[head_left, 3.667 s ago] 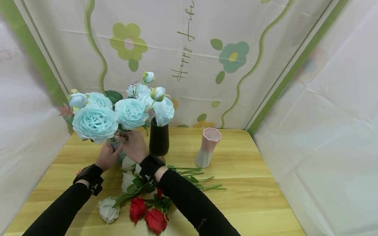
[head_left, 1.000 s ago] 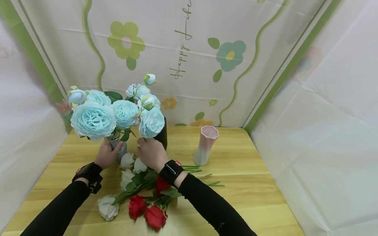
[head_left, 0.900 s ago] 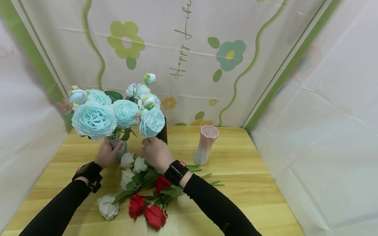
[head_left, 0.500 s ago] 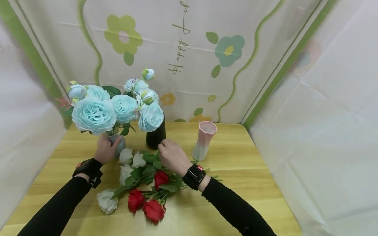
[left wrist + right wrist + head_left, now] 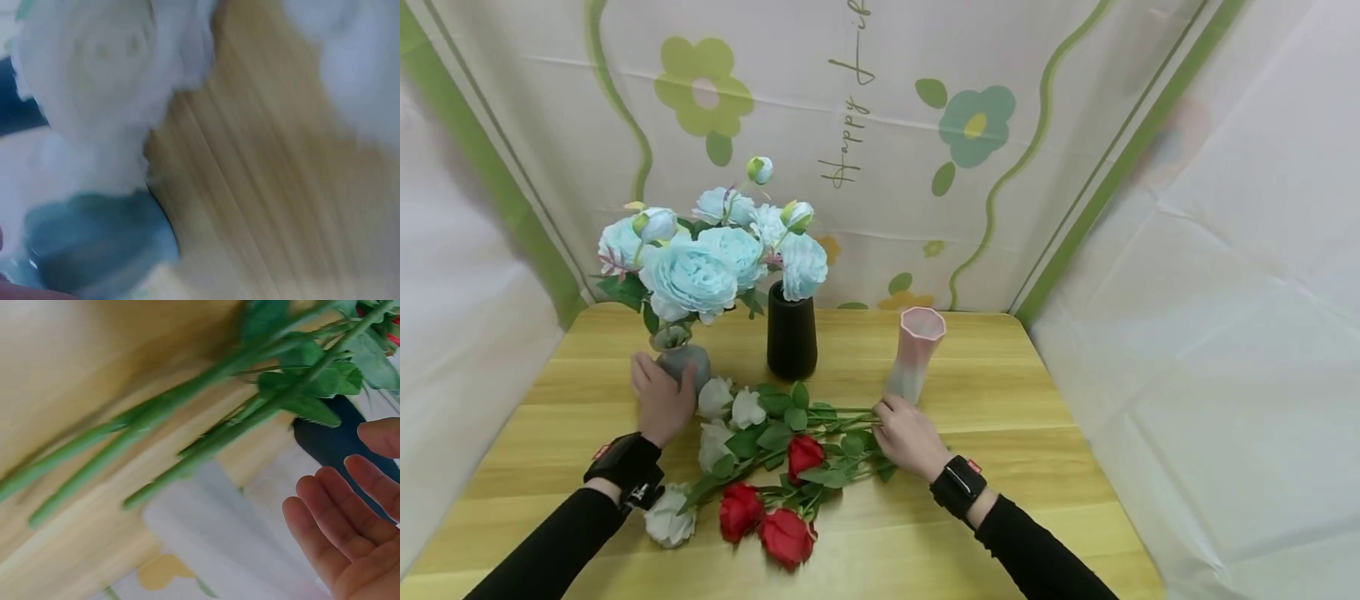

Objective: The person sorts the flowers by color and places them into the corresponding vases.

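Observation:
My left hand holds the side of a small grey-blue vase at the table's left, thumb in front and fingers at its left. Full pale blue flowers rise from that vase. Above green stems, beside the foot of a pink-and-white vase, is my right hand. The right wrist view shows its fingers loosely bent, apart from the stems and holding nothing. White roses and red roses lie between the hands. The left wrist view is blurred.
A black vase stands behind the roses, and some blue blooms lean over its mouth. A printed cloth hangs behind the wooden table. White cloth also borders the left and right sides.
My right hand has moved away from the blue flowers, rightward to the stems by the pink-and-white vase. The grey-blue vase and its flowers have turned, and the blooms now face more rightward.

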Tool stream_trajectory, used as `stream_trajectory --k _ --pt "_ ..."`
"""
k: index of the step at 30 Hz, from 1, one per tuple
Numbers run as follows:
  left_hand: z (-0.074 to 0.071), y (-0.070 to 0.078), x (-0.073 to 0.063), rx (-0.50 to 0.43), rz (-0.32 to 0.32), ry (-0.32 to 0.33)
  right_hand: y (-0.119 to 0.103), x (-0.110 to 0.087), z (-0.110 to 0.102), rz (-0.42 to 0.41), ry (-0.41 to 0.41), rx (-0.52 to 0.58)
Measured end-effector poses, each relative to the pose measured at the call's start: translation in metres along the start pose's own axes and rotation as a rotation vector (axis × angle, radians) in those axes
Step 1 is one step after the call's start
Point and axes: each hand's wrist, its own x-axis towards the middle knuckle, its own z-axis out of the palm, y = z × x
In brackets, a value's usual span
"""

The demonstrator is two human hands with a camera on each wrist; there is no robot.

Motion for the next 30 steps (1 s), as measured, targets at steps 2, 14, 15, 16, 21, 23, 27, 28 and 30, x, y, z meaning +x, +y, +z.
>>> stream_trajectory --k 2,14,15,16,21,23,27,28,30 --pt "0.001 0.010 -0.007 0.013 -0.018 -0.034 0.003 -0.004 0.000 0.002 -0.008 0.002" --pt "0.017 0.051 -0.029 0.068 -0.063 -0.222 0.006 -0.002 0.006 -0.030 -0.078 -0.009" --pt "0.011 0.073 -0.032 0.039 -0.088 -0.276 0.006 -0.002 0.006 -0.032 -0.080 -0.006" --pt "0.005 0.094 -0.034 0.027 -0.111 -0.340 0.006 -0.001 0.007 -0.032 -0.084 -0.003" --pt "0.006 0.124 -0.031 0.004 -0.096 -0.484 0.007 -0.001 0.008 -0.029 -0.095 0.009" --pt "0.010 0.128 -0.026 -0.038 -0.079 -0.502 0.008 0.000 0.009 -0.028 -0.100 0.008" --pt "0.017 0.132 -0.011 -0.108 -0.066 -0.526 0.010 0.002 0.011 -0.030 -0.109 0.012" --pt "0.019 0.133 -0.007 -0.117 -0.067 -0.528 0.010 0.003 0.011 -0.035 -0.105 0.016" --pt "0.024 0.133 0.001 -0.129 -0.068 -0.536 0.010 0.004 0.013 -0.044 -0.103 0.019"
